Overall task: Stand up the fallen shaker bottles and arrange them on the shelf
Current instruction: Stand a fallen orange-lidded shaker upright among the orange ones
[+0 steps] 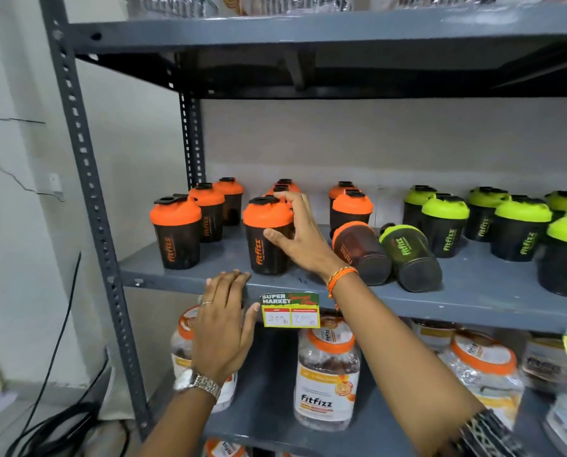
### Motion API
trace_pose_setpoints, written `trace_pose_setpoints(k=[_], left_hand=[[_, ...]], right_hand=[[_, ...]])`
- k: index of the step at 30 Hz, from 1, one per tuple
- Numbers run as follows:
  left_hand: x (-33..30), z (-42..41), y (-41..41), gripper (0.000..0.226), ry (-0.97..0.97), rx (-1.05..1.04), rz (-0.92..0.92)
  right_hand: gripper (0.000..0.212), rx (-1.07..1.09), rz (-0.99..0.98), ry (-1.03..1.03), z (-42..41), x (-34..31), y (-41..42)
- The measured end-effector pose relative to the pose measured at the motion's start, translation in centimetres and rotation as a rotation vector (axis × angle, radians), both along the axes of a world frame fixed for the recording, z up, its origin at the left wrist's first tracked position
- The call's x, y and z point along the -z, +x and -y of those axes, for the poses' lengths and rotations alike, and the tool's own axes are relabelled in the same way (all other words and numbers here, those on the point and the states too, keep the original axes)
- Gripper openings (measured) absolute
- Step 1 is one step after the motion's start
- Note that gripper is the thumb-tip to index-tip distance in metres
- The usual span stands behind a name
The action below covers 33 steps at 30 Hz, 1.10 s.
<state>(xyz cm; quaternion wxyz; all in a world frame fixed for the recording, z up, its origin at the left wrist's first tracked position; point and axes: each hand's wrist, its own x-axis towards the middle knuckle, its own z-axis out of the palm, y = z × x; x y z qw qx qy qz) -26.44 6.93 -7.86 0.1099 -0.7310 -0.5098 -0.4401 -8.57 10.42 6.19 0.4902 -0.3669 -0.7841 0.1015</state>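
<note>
On the grey middle shelf (473,291) several black Fitfizz shaker bottles stand upright, orange-lidded ones on the left and green-lidded ones (445,225) on the right. My right hand (300,235) wraps around the right side of an upright orange-lidded shaker (264,239) near the front edge, thumb on its body, fingers at its lid. Just right of that hand, an orange-lidded shaker (362,255) and a green-lidded shaker (410,258) lie on their sides, bases toward me. My left hand (224,324) rests flat against the shelf's front edge, fingers apart.
A supermarket price tag (290,310) hangs from the shelf edge between my arms. Clear Fitfizz jars (326,374) with orange lids fill the shelf below. A perforated grey upright (87,192) frames the left side, with black cables (54,407) on the floor beside it.
</note>
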Motion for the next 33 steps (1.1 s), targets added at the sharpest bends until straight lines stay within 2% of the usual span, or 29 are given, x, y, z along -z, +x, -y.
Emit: trace_pose_setpoints(k=[8,15,20,22,26,31,33], left_hand=[[0.5,-0.5,-0.3,0.053,0.007,0.014,0.005],[0.9,-0.7,0.7,0.051,0.011,-0.004,0.086],[0.6,-0.4,1.2,0.052,0.001,-0.011,0.131],[0.4,-0.2,1.3,0.053,-0.017,-0.014,0.153],[-0.2,1.1,2.7,0.053,0.006,-0.027,0.241],[-1.5,3.4,7.4,0.053,0.09,0.084,0.212],[-2.1,3.7,9.5,0.053,0.096,0.149,0.168]], right_hand=[[0.063,-0.027,0.005,-0.071,-0.4,0.6,0.1],[0.091,-0.092,-0.121,-0.194,0.4,-0.6,1.0],[0.096,-0.049,-0.073,-0.149,2.1,-2.8,3.3],[0.093,0.027,-0.074,-0.138,3.0,-3.8,5.2],[0.081,0.319,-0.085,-0.179,4.1,-5.4,10.6],[0.049,0.564,-0.336,-0.286,3.9,-5.4,16.5],[0.034,0.612,-0.355,-0.347,3.8,-4.9,18.1]])
